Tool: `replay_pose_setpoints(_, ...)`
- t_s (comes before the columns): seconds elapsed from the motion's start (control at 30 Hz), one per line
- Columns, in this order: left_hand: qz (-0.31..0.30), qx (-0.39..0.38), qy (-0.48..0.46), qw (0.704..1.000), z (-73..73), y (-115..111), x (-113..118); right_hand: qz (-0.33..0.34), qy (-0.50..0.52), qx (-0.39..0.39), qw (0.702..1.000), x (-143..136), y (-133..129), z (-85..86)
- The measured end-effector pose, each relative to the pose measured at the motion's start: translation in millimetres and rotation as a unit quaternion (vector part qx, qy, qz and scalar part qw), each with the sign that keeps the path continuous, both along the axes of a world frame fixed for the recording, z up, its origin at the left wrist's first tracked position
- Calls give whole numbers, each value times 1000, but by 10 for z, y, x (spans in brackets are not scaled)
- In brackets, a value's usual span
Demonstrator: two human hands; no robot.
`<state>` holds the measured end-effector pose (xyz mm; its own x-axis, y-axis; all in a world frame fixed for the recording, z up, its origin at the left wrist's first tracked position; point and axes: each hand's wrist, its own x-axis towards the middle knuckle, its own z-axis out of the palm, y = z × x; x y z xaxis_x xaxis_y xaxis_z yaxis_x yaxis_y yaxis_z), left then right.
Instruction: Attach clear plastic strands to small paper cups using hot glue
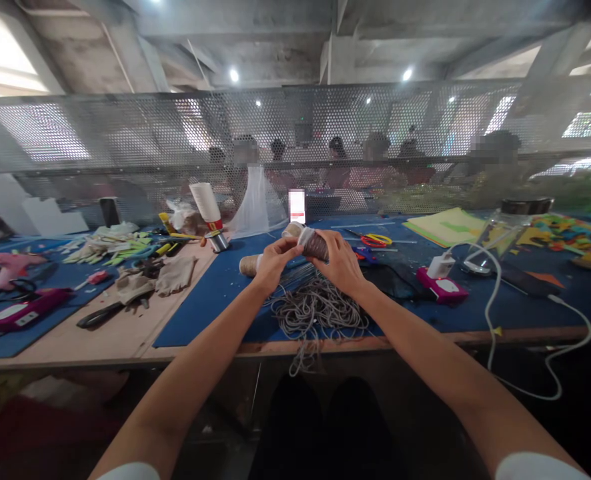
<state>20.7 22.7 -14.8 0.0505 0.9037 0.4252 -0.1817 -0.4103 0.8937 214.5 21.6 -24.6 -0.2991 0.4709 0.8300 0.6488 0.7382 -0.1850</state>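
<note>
A brown and white roll (pixel 315 245) is held up between my hands over the blue mat. My right hand (pixel 339 263) wraps round its right side, fingers over the top. At its left end my left hand (pixel 275 261) pinches the white edge with thumb and fingers. Just behind the roll is a pale spool (pixel 291 231), partly hidden. A tan spool (pixel 248 265) lies on the mat left of my left hand. Below my hands sits a tangled pile of grey cord (pixel 320 308), with some loops over the table's front edge.
Scissors (pixel 375 239) and a purple power strip (pixel 443 285) with a white charger lie right, near a glass jar (pixel 500 230). Gloves (pixel 175 275), stacked paper cups (pixel 206 205) and a pink glue gun (pixel 13 267) are left. Behind a perforated screen (pixel 175 133) sit several people.
</note>
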Motion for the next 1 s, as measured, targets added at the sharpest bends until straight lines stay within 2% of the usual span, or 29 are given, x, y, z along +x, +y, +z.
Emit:
replay_pose_setpoints(0.1, 16, 9, -23, 1000, 13, -5, 7, -3, -22, 22, 1000, 8, -14, 16)
replay_pose_setpoints(0.23, 39, 9, 0, 999, 6, -2, -4, -8, -52, 32, 998, 21, -32, 37)
replay_pose_setpoints(0.53, 15, 1, 52, 999, 33, -71, 11, -8, -59, 40, 997, 65, -10, 23)
replay_pose_setpoints(0.8, 5, 12, -10, 1000, 20, -51, 32, -11, -61, 50, 997, 30, -29, 42)
replay_pose_setpoints(1.0, 23, 17, 21, 999, 36, -77, 29, -41, -112, 51, 992, 11, -60, 44)
